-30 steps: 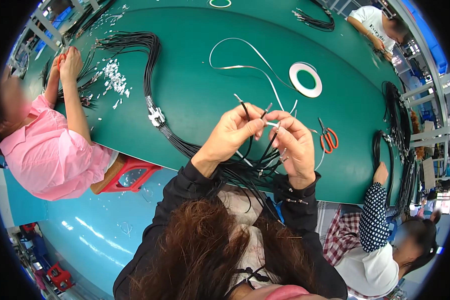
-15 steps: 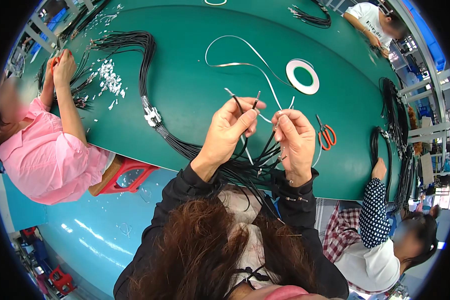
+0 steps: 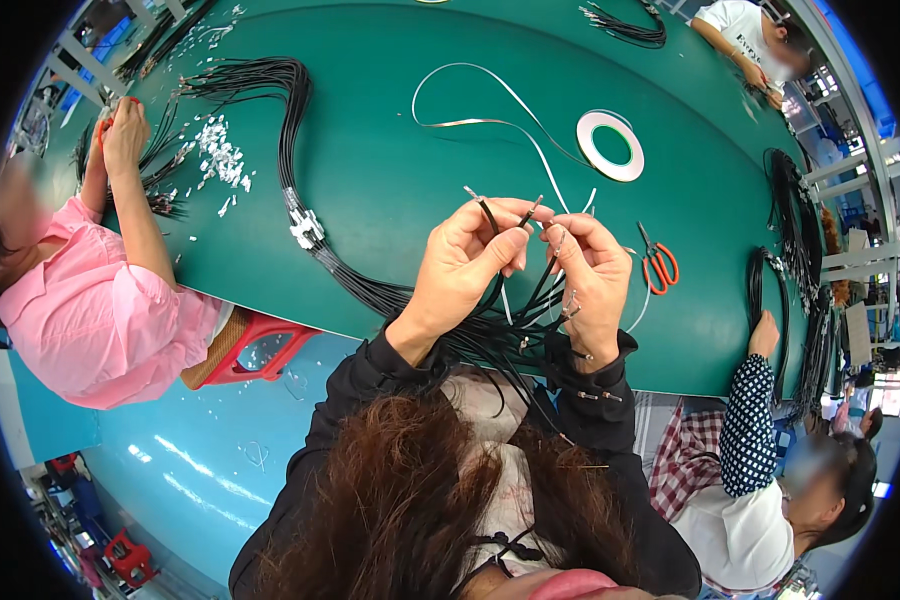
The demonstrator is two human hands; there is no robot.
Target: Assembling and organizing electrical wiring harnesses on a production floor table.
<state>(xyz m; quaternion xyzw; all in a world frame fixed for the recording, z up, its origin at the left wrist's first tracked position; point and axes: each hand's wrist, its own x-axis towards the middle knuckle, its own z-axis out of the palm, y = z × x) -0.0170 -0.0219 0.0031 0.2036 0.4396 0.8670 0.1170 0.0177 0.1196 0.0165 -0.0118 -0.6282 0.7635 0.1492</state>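
Observation:
My left hand (image 3: 470,255) is closed on a black cable (image 3: 532,212) with a metal tip, held between thumb and fingers. Another black cable end (image 3: 477,198) sticks up between its fingers. Close beside it, my right hand (image 3: 592,262) pinches a cable end, and the fingertips of both hands nearly meet. Just what the right fingertips grip is partly hidden. Below the hands fans out a bundle of black cables (image 3: 370,290), gathered farther left by a white wrap (image 3: 306,230). A thin white strip (image 3: 545,160) runs from near my right hand toward a white roll (image 3: 588,146).
Snips with red handles (image 3: 660,265) lie right of my hands on the green table (image 3: 390,200). White scraps (image 3: 220,155) are scattered at the left, by a co-worker in pink (image 3: 100,300). Other people sit at the right, with more black cables (image 3: 755,290).
My left hand has shifted right and its fingertips have come up to those of my right hand. The cable tip it holds has moved right too.

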